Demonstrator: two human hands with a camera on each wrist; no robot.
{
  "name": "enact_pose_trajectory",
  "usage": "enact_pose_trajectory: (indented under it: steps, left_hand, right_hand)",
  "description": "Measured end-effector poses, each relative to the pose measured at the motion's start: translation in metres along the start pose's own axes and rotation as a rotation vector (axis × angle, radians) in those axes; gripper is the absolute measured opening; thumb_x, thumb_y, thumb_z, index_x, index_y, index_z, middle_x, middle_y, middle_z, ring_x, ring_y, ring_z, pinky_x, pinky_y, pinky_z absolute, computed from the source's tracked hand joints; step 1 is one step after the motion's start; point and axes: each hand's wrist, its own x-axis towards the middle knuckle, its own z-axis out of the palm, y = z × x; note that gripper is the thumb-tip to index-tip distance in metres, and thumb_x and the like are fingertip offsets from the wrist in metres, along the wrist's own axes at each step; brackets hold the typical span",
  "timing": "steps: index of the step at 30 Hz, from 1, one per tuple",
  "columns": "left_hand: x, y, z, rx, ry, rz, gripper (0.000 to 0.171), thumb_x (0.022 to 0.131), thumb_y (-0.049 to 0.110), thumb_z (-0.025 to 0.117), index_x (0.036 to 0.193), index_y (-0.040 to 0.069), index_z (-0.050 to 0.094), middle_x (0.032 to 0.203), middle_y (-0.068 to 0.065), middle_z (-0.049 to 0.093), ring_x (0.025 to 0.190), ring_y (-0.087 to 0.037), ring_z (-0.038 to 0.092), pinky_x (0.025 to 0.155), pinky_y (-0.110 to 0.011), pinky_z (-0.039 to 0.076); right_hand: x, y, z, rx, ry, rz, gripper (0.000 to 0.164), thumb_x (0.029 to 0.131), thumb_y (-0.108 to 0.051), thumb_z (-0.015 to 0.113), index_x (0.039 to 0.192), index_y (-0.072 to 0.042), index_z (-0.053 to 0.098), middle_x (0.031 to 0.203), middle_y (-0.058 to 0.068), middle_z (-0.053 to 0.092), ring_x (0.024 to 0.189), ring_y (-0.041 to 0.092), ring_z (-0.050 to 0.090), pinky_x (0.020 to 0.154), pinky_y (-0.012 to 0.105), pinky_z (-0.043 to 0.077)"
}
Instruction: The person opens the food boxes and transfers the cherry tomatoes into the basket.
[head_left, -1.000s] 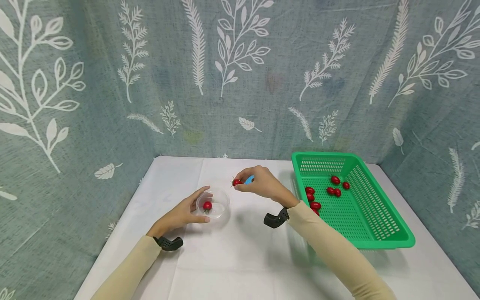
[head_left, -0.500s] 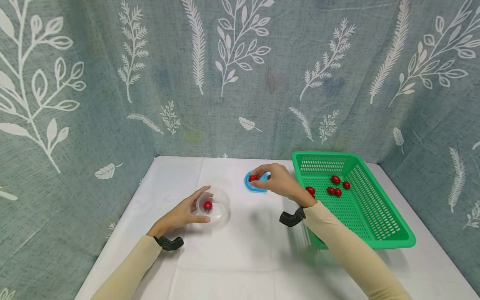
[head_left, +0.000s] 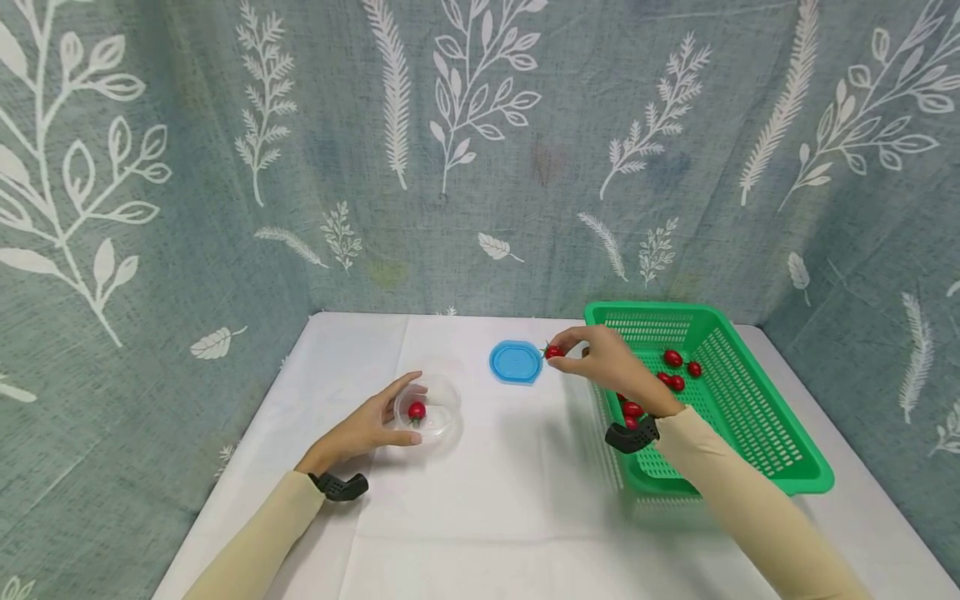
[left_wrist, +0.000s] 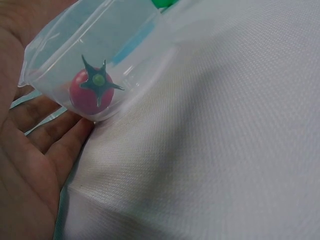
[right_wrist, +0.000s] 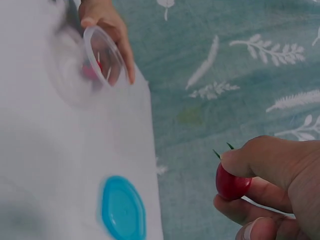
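My left hand [head_left: 362, 432] holds a clear plastic container [head_left: 447, 410] from its left side, thumb in front and fingers behind. One cherry tomato [left_wrist: 91, 91] with a green star-shaped calyx lies at the bottom of the container. To the right, my right hand [head_left: 613, 365] pinches another cherry tomato [right_wrist: 233, 181] between thumb and fingers, its calyx pointing away from the palm. That hand is above the table beside the near-left edge of the green basket [head_left: 813, 477]. A blue lid [head_left: 515, 363] lies flat on the table, just left of the pinched tomato.
Several red cherry tomatoes [head_left: 672, 358] lie in the slotted green basket, partly hidden by my right arm. A white cloth [head_left: 450, 525] covers the table. Grey-green curtain [head_left: 540, 250] with white leaf prints stands along the back and sides.
My right hand has moved right with the pinched tomato, passing over the blue lid and uncovering it. My left hand and the container have stayed in place.
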Motion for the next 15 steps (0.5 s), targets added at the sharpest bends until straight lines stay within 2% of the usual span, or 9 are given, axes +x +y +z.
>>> enact_pose_trajectory:
  steps: [8,13,15]
  left_hand:
    - [-0.001,-0.002,0.000,0.000,0.007,0.002,0.108,0.085,0.025,0.088,0.166,0.025,0.017,0.160,-0.002,0.038,0.156,-0.028,0.017,0.121,-0.060,0.023]
    - [0.000,-0.002,0.000,0.001,0.007,0.007,0.108,0.085,0.026,0.088,0.166,0.024,0.017,0.160,-0.001,0.039,0.155,-0.028,0.019,0.121,-0.060,0.024]
    - [0.000,-0.002,0.000,0.002,0.006,0.006,0.108,0.084,0.026,0.088,0.166,0.025,0.017,0.160,-0.002,0.039,0.155,-0.029,0.019,0.121,-0.060,0.024]
  right_hand:
    - [-0.015,0.021,-0.020,-0.008,0.021,0.078,0.026,0.095,-0.033,0.077,0.117,-0.018,0.075,0.110,0.003,0.071,0.076,0.023,0.059,0.062,0.036,0.049]
    - [-0.026,0.033,-0.031,-0.023,0.039,0.101,0.024,0.096,-0.031,0.076,0.116,-0.018,0.076,0.111,0.004,0.071,0.077,0.024,0.063,0.066,0.039,0.053]
    - [-0.031,0.038,-0.035,-0.032,0.048,0.116,0.025,0.096,-0.032,0.076,0.117,-0.018,0.076,0.112,0.004,0.071,0.084,0.024,0.065,0.070,0.039,0.054]
